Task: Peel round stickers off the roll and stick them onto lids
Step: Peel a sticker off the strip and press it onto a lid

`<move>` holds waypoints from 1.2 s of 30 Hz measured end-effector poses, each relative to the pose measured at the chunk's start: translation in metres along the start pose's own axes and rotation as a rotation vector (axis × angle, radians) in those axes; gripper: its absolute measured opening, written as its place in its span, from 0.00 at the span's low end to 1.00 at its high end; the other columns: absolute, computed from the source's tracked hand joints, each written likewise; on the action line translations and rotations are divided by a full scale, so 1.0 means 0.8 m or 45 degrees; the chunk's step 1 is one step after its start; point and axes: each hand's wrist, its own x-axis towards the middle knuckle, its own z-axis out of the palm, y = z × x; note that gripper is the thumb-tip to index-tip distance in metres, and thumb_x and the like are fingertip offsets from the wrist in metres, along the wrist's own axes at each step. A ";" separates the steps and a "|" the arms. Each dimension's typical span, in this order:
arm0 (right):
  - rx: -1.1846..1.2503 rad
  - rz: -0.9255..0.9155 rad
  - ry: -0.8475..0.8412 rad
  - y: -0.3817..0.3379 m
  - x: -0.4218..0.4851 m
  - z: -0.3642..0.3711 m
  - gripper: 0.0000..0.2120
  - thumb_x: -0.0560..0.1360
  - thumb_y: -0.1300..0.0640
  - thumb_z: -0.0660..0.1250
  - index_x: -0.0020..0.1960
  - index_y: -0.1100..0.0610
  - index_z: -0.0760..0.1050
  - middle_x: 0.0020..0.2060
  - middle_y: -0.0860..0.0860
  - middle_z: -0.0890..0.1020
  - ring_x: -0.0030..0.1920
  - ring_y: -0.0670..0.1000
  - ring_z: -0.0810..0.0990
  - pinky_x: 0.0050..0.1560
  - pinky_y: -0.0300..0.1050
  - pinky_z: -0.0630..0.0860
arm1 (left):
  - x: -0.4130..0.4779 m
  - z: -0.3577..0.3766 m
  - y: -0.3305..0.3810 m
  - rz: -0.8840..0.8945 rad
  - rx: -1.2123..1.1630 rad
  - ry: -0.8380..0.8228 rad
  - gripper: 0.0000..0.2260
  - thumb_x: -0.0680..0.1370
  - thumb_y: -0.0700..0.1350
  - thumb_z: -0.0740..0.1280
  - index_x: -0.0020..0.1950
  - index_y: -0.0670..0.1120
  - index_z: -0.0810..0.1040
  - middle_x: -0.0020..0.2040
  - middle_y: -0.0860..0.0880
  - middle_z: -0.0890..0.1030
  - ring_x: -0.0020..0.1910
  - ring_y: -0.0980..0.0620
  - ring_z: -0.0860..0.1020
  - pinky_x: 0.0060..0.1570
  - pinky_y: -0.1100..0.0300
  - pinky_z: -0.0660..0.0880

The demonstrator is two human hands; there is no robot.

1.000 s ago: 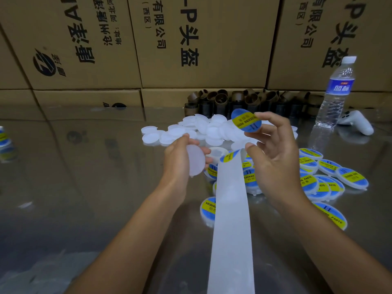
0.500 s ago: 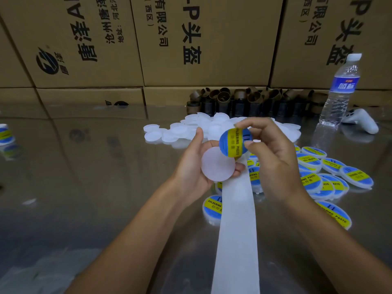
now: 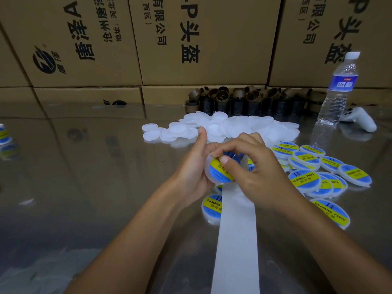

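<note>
My left hand (image 3: 194,166) grips a white round lid (image 3: 209,166) at mid-table, thumb pointing up behind it. A blue and yellow round sticker (image 3: 220,172) lies on the lid's face. My right hand (image 3: 256,172) bends over it, thumb and forefinger pressing on the sticker's upper part. The white backing strip (image 3: 235,240) of the sticker roll runs from under my hands to the bottom edge. A heap of bare white lids (image 3: 233,126) lies behind my hands. Several stickered lids (image 3: 307,179) lie to the right.
Cardboard boxes (image 3: 191,43) wall off the back. Brown empty roll cores (image 3: 244,100) stand against them. A water bottle (image 3: 339,90) and a white controller (image 3: 360,119) sit at the right rear. One stickered lid (image 3: 212,206) lies left of the strip; another (image 3: 3,134) at the far left edge.
My right hand carried the peeled sticker from above the lid heap down onto the lid in my left hand. The lid turned to face me and the sticker now lies on it.
</note>
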 end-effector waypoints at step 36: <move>-0.225 -0.117 0.033 0.012 -0.001 0.005 0.07 0.73 0.59 0.65 0.45 0.52 0.80 0.37 0.47 0.72 0.46 0.45 0.66 0.48 0.34 0.64 | -0.004 0.004 0.001 0.001 -0.122 -0.131 0.32 0.80 0.63 0.43 0.52 0.39 0.74 0.44 0.42 0.80 0.40 0.50 0.81 0.37 0.63 0.79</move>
